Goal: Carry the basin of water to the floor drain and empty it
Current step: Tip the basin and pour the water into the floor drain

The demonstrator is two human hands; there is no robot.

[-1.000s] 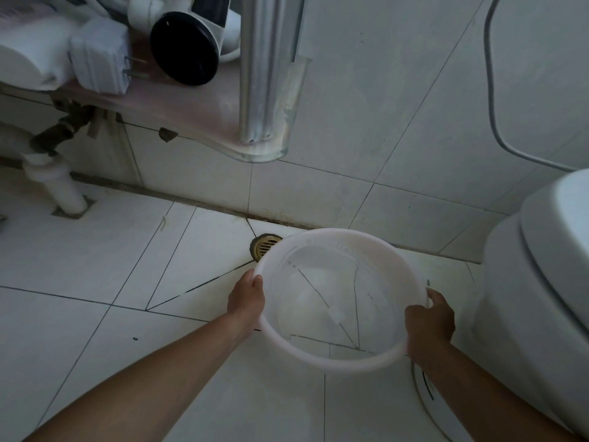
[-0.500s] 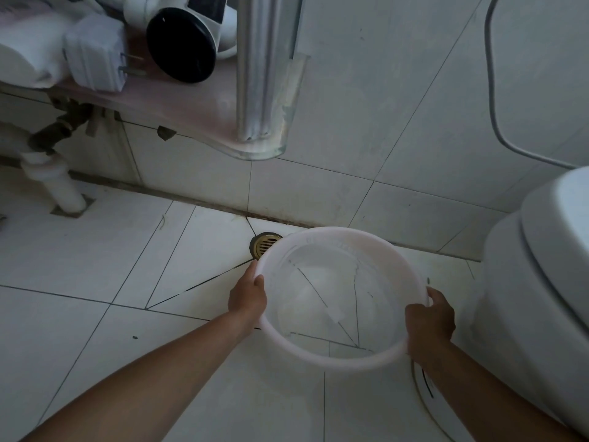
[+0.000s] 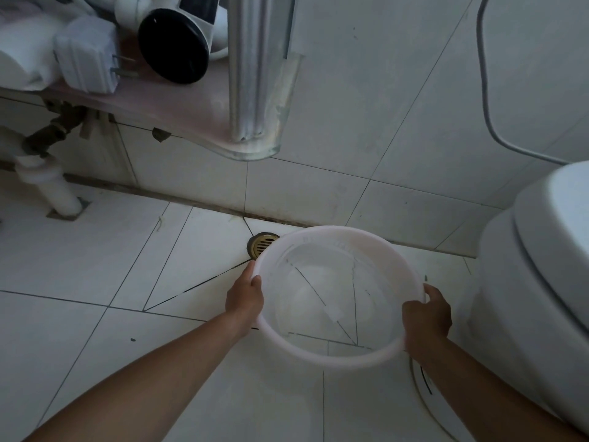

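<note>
Tiled floor (image 3: 79,314): white, with dark grout lines running toward the wall. Toilet (image 3: 526,282): at right, just beside the basin. Basin (image 3: 318,357): round, translucent white plastic, held low above the floor and roughly level, with a shallow pool of clear water (image 3: 334,298) inside; its far-left rim overlaps the floor drain in this view. Left hand (image 3: 243,298) and right hand (image 3: 427,317): each grip is curled round the rim, on opposite sides; how the fingers lie under the rim cannot be seen. Floor drain (image 3: 259,244): a small brass grate at the foot of the wall, partly hidden by the rim. Risks, as judged: the grate is small and the basin wide, so a quick tip would likely sheet water across the tiles and toward the toilet base instead of down the drain. Pouring over the far edge rather than the far-left would miss the grate. A thin, wet rim could slip in either grip as the water's weight shifts during the tilt.
</note>
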